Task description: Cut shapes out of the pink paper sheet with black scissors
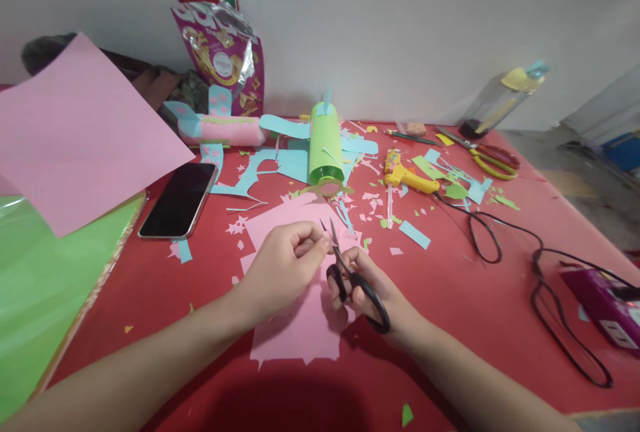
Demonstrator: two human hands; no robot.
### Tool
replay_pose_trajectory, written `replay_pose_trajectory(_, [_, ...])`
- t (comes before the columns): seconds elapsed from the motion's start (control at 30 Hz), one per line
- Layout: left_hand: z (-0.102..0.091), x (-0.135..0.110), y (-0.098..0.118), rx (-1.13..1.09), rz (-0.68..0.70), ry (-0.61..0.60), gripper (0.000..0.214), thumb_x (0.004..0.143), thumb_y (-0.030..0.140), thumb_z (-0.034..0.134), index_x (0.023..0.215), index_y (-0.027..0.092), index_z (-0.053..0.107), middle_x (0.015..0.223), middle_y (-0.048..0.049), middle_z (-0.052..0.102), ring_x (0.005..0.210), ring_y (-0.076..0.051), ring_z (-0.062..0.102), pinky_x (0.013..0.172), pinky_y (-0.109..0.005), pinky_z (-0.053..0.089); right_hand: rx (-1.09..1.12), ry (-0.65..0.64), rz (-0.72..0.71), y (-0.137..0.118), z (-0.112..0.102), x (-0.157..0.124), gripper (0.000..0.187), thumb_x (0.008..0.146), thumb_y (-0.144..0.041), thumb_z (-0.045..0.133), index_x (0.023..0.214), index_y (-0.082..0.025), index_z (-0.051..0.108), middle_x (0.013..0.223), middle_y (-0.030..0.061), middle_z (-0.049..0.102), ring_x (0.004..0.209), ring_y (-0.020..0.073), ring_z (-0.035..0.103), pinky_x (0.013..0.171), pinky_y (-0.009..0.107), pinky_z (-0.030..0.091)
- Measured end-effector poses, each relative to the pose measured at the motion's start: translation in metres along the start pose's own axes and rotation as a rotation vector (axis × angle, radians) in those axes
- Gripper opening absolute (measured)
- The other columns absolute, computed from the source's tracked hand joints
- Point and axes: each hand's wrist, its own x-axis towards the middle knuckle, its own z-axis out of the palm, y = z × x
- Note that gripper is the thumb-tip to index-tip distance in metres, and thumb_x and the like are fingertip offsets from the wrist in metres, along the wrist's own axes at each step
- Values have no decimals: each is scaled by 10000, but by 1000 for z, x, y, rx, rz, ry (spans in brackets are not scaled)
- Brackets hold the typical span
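Note:
My right hand [373, 285] is closed around a pair of black-handled scissors [369, 300]. Their slim blades point away from me and stand slightly apart. Beside the blades my left hand [287, 262] is pinched, thumb against fingers; whatever it grips is too small or hidden to make out. Both hands hover over a pink paper sheet [300, 339] with cut, jagged edges. Just beyond it lies a green paper-covered bottle [325, 139] with light blue paper wings, shaped like a plane. To its left is a similar pink one [230, 131] with blue pieces.
A phone [180, 200] and a large pink sheet [85, 139] lie left, over green sheets [45, 285]. A yellow glue gun [413, 180] trails a black cord to a purple power strip [600, 305]. Larger scissors [493, 157], paper scraps, a snack bag [225, 59] and a clear bottle [500, 102] stand around.

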Motion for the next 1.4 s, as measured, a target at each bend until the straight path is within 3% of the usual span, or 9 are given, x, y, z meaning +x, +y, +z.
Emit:
replay_pose_trajectory(0.77, [14,-4,-9,-194,-17,59,221,763,186,385,547,163,348,512,59,292,495,-71,281,468,-197,255,30,20,-28,2,4,1,367,693,-491,556,769,-229,310,570,-80,346,481,73,309,512,237,307])
replay_pose_trajectory(1.4, [25,-8,-9,-241,8,141,277,781,236,395,519,179,323,410,71,353,384,-66,391,395,-177,302,37,30,-31,10,8,-1,360,730,-492,515,801,-216,295,628,-52,424,533,88,438,563,267,353])
